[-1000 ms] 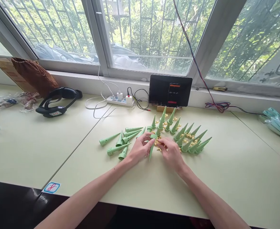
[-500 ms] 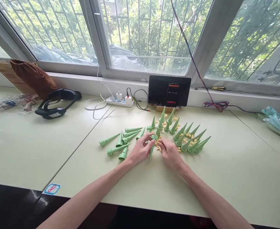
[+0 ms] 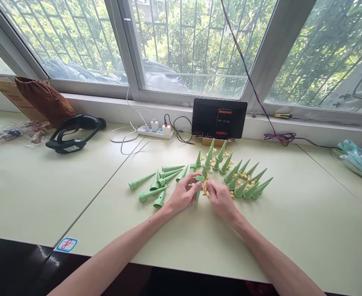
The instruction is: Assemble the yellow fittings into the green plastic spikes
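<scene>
A green plant watering spike (image 3: 197, 198) is gripped between the thumb and fingers of my left hand (image 3: 183, 192), its wide cap up and its tip pointing down. Close by on the right is my right hand (image 3: 220, 198), thumb and forefinger pinched together beside the cap. Whatever that pinch holds is too small and hidden to name. Small yellow pieces (image 3: 206, 191) lie on the table behind and between the hands. Several green spikes (image 3: 249, 187) stand on their caps to the right and behind, with more yellow pieces among them. Other spikes (image 3: 150, 195) lie or lean at the left.
At the back, a black tablet (image 3: 205, 119) shows a timer. A power strip (image 3: 155, 131) with cables sits left of it. Black headgear (image 3: 74, 133) and a brown pouch (image 3: 43, 100) are at the left. Bundled wire (image 3: 281, 137) and plastic bags (image 3: 358, 158) lie at the right.
The spike in my left hand has shifted slightly right and become more upright. My right hand's fingertips have drawn slightly back from the cap.
</scene>
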The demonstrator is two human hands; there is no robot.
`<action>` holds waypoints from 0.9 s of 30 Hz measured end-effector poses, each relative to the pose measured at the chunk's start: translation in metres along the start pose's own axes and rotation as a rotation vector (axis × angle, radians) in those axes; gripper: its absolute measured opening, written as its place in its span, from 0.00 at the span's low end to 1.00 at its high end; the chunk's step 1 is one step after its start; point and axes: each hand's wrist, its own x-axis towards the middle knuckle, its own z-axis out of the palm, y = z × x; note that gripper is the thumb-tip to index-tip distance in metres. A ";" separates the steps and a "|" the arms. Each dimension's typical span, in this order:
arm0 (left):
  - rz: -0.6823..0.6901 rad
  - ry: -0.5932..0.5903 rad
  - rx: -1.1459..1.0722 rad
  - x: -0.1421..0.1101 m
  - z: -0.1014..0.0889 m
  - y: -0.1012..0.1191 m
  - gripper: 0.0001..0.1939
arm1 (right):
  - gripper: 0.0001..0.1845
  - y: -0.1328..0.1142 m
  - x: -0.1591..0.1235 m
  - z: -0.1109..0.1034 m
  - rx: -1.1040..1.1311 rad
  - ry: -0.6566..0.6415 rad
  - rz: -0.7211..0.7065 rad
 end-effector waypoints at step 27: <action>-0.030 0.059 -0.020 0.000 0.001 0.001 0.20 | 0.14 -0.004 -0.002 -0.001 0.043 0.055 -0.014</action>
